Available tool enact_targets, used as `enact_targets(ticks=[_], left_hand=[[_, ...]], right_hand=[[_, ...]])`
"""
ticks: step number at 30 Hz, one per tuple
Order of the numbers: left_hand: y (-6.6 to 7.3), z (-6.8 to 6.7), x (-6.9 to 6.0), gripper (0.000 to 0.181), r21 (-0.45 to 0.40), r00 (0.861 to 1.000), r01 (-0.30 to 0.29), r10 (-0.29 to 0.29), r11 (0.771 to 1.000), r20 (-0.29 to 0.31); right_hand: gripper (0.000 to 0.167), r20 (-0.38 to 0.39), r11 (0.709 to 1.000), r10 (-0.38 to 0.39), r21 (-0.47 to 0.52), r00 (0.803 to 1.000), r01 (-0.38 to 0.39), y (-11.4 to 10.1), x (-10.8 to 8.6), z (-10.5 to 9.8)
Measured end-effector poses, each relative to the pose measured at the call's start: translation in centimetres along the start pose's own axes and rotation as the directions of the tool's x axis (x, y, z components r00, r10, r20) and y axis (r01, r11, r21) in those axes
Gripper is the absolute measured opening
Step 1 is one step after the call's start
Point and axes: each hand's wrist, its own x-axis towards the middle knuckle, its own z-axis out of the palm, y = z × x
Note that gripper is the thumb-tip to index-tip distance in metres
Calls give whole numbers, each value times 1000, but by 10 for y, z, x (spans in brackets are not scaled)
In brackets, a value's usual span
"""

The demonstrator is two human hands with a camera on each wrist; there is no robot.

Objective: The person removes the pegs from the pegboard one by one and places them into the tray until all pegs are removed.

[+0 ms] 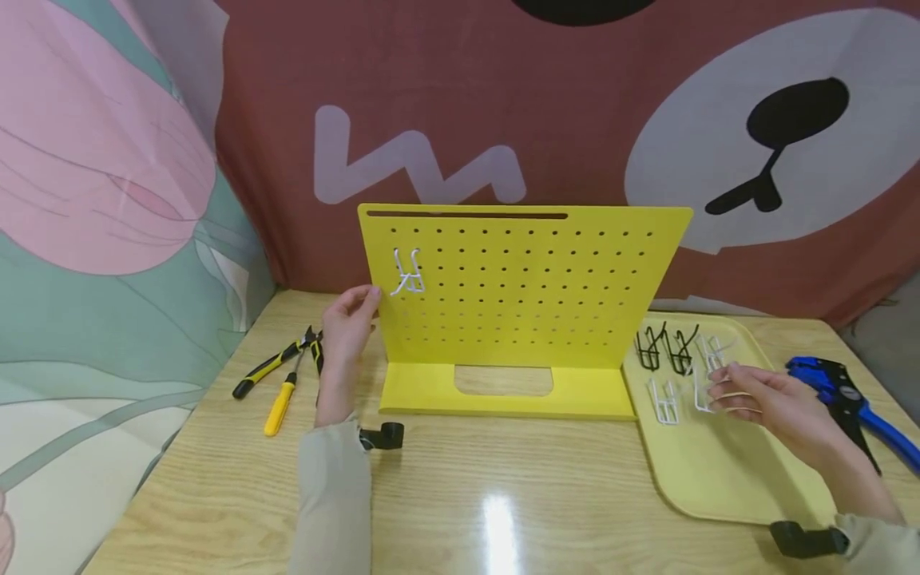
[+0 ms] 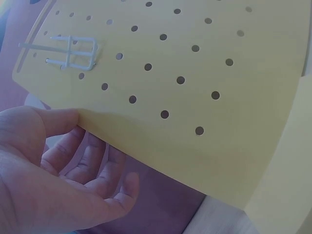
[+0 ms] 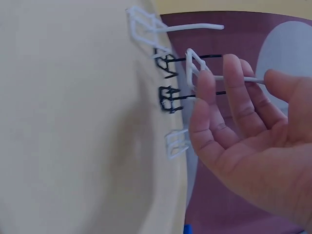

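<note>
A yellow pegboard (image 1: 503, 351) stands upright on its base. One white wire hook (image 1: 413, 276) hangs near its upper left corner. My left hand (image 1: 346, 331) pinches the board's left edge, thumb in front and fingers behind, as the left wrist view shows. Over the tray, my right hand (image 1: 779, 406) holds another white wire hook (image 3: 251, 79) by its prong between thumb and fingers. Beneath and beside that hand lie two black hooks (image 1: 650, 351) and two white hooks (image 1: 665, 403) on the yellow tray (image 1: 726, 487).
Left of the board lie black-and-yellow pliers (image 1: 269, 370) and a yellow-handled screwdriver (image 1: 280, 409). Blue-and-black wire strippers (image 1: 848, 399) lie right of the tray. A printed cloth (image 1: 460, 104) hangs behind the wooden table (image 1: 460, 487).
</note>
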Motion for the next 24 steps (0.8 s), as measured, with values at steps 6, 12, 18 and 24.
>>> enact_targets(ticks=[6,12,18,24], left_hand=[[-1,-1,1,34,6,1000,-7,7,1000,5],[0,0,0,33,3,1000,-5,5,1000,0],[1,0,0,33,-2,1000,-1,1,1000,-3],[1,1,0,33,-1,1000,0,0,1000,-1]], right_hand=[[33,36,995,47,-88,998,-43,8,1,-3],[34,40,993,85,-83,996,-82,11,3,-3],[33,18,996,63,-58,998,-62,14,7,-1],[32,-5,995,65,-70,998,-66,15,8,1]])
